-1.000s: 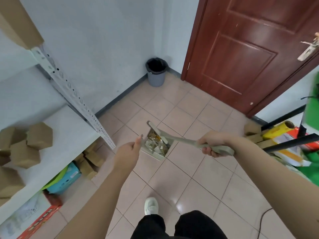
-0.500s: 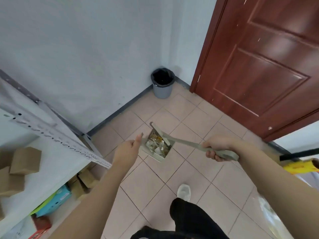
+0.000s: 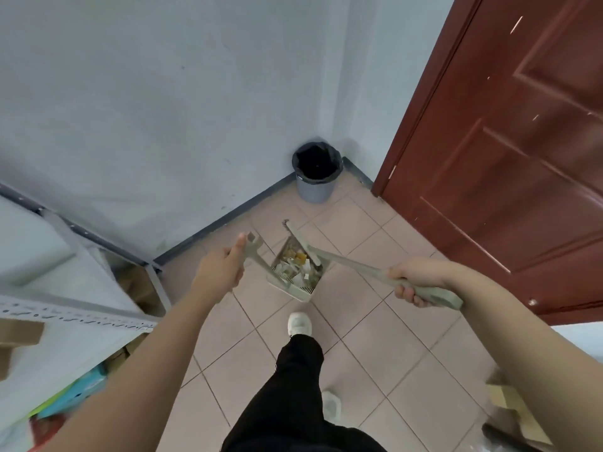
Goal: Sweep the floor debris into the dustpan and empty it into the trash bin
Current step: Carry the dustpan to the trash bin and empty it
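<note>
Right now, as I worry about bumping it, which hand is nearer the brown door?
Right. The right hand, gripping the brush handle, is close beside the door; the left hand, holding the dustpan, is farther left, by the shelf.

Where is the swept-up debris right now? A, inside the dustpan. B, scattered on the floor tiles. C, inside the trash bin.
A: the debris sits inside the dustpan, which the left hand grips by its handle, with the trash bin apart from it in the corner; the right hand grips the broom.
</note>
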